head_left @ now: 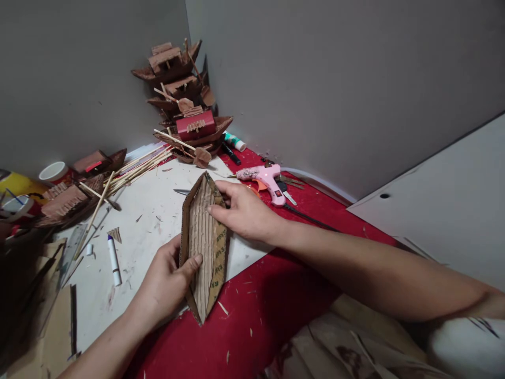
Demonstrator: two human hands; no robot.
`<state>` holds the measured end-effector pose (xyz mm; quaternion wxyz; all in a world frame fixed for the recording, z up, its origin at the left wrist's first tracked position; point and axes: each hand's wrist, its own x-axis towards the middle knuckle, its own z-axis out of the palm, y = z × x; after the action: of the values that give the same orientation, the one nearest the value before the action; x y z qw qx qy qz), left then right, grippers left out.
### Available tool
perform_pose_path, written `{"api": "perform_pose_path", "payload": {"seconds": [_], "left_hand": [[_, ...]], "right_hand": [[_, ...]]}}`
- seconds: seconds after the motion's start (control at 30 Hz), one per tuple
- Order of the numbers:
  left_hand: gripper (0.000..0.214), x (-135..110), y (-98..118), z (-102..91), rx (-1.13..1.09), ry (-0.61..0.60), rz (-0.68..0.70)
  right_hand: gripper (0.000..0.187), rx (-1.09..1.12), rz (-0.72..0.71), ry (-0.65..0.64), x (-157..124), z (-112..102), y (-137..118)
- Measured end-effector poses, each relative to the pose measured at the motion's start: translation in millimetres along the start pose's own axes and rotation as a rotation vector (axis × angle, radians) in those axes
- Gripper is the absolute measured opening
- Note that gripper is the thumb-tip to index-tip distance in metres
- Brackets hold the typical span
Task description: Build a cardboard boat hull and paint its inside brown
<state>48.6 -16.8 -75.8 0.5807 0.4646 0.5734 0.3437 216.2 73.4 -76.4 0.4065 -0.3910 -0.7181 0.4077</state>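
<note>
Cluttering the far left, at nine o'clock from the work, a white cup [53,171] stands beside a loose bundle of bamboo sticks [134,166], with a white marker [114,260] lying on the pale work board [153,221].

At seven o'clock the left hand [168,279] grips the near end of the cardboard hull [203,231], thumb laid across the ribbed floor and fingers tucked outside the left wall. The hull sits at the centre, pointed ends at twelve and six, straddling the edge of the board and the red mat [276,295].

At two o'clock the right hand [244,210] closes narrowly on the far right wall, its digits nearly straight.

Holding well here seems to call for even pressure from both hands, so the walls meet the floor squarely and the corrugation is not crushed.

Brown printing runs along the hull's right inner wall; an "R" and perhaps an "A" show, the rest unreadable.

A pink glue gun [266,176] lies at one o'clock, and finished model boats [185,100] are stacked in the corner at twelve.
</note>
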Motion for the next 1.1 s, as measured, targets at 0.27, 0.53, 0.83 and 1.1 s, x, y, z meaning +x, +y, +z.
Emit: {"api": "perform_pose_path", "payload": {"seconds": [0.27,0.53,0.83,1.1], "left_hand": [[0.039,5,-6,-1.7,0.033,0.123,0.094],[0.044,10,-1,-10.4,0.012,0.157,0.137],[0.044,-2,18,-15.1,-0.064,0.239,0.082],[0.045,-30,7,-17.7,-0.133,0.553,0.151]], "right_hand": [[0.022,0.13,0.0,0.118,6,-3,-4],[0.024,0.22,-0.08,0.204,14,-7,-5],[0.006,0.322,0.039,0.198,23,-13,-2],[0.013,0.29,0.019,0.308,9,1,-8]]}}
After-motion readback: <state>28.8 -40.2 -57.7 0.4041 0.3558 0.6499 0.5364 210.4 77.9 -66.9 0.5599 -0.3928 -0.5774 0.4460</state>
